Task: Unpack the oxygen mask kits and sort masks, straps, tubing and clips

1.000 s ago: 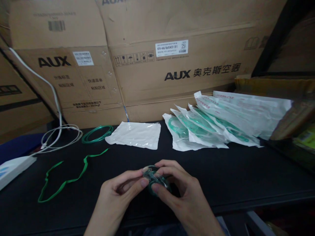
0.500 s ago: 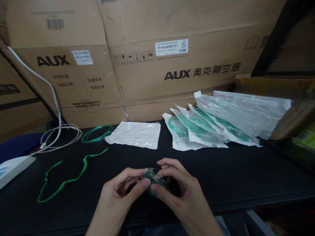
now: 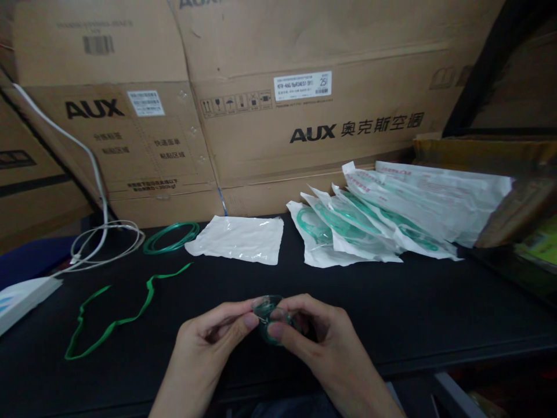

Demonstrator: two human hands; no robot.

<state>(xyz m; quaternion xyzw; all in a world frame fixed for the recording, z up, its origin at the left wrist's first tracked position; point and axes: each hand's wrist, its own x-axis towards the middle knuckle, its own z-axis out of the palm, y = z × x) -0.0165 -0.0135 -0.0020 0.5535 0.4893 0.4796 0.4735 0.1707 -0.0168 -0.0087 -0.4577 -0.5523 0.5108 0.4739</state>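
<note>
Between my two hands, low in the middle of the head view, is a small see-through green oxygen mask (image 3: 267,304), partly covered by my fingers. My left hand (image 3: 217,334) pinches its left edge between thumb and fingertips. The fingers and thumb of my right hand (image 3: 317,331) close on its right side. A green elastic strap (image 3: 141,310) lies loose and bent on the black table to the left. Behind it rests a coil of green tubing (image 3: 172,239), beside an opened-flat white pouch (image 3: 237,239).
Several white pouches (image 3: 348,226) with green tubing and masks lean in a row at the back right. Cardboard boxes (image 3: 261,157) wall off the back of the black table (image 3: 391,307). A white cable (image 3: 98,174) and a power strip (image 3: 26,302) lie at the left.
My right index finger has come down from its raised position onto the mask. The mask has turned slightly between my hands. Things on the table stay where they were.
</note>
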